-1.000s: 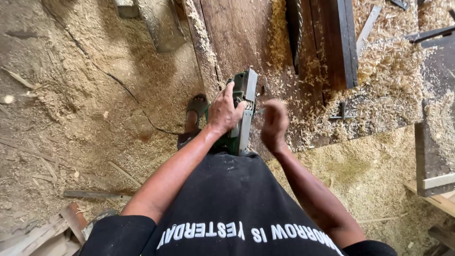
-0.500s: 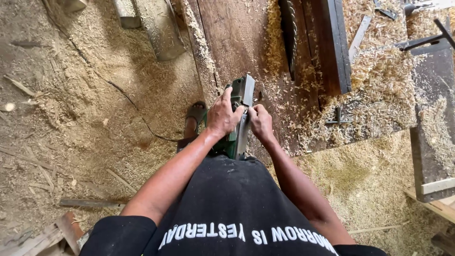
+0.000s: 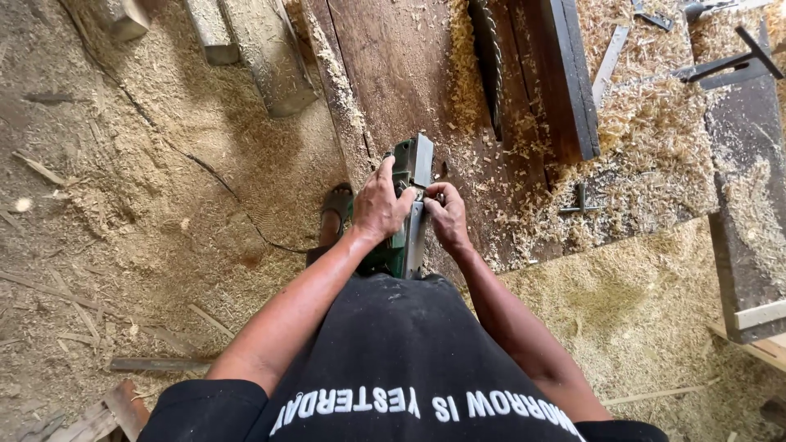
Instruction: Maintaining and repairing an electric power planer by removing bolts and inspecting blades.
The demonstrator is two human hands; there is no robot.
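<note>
Head view: since a second ago the right hand (image 3: 448, 217) has come in from hanging loose in the air and now pinches at the metal base of the green planer (image 3: 407, 205). The left hand (image 3: 380, 205) stays clasped over the tool's body, holding it on its side at the near edge of the dark workbench (image 3: 393, 74). Wood shavings (image 3: 647, 131) heap to the right beside a dark plank (image 3: 565, 74). A sandalled foot (image 3: 336, 205) stands on the sawdust-strewn floor (image 3: 139, 221), just left of the planer.
</note>
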